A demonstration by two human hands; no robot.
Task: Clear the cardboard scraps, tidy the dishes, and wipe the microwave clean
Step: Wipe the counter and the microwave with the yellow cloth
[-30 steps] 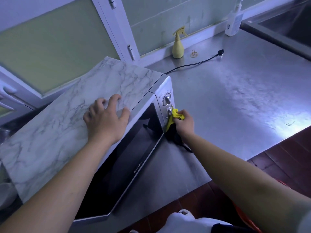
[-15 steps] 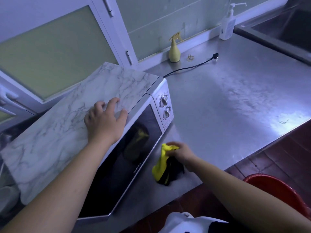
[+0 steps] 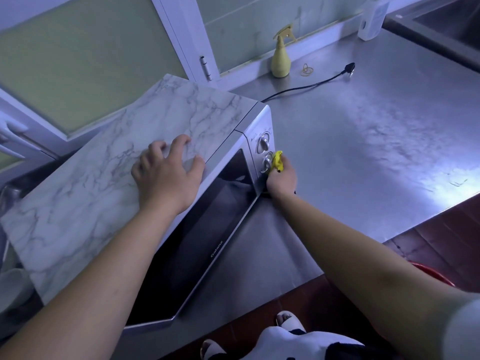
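A white microwave (image 3: pixel 223 203) with a dark glass door stands on the steel counter (image 3: pixel 376 152), topped by a marble-patterned sheet (image 3: pixel 91 193). My left hand (image 3: pixel 167 175) rests flat on that sheet near the front edge, fingers spread. My right hand (image 3: pixel 281 178) grips a yellow cloth (image 3: pixel 277 161) and presses it against the control panel beside the lower knob (image 3: pixel 267 163). The upper knob (image 3: pixel 262 144) is uncovered. Most of the cloth is hidden behind my hand.
A yellow spray bottle (image 3: pixel 280 61), rubber bands (image 3: pixel 307 70) and the microwave's unplugged cord (image 3: pixel 311 85) lie at the back of the counter. A white pump bottle (image 3: pixel 371 19) stands near a sink (image 3: pixel 446 19). A red basin (image 3: pixel 431 276) sits on the floor at right.
My right hand has lifted the yellow cloth from the counter in front of the microwave back up to the control panel by the lower knob. My left hand stays on the top.
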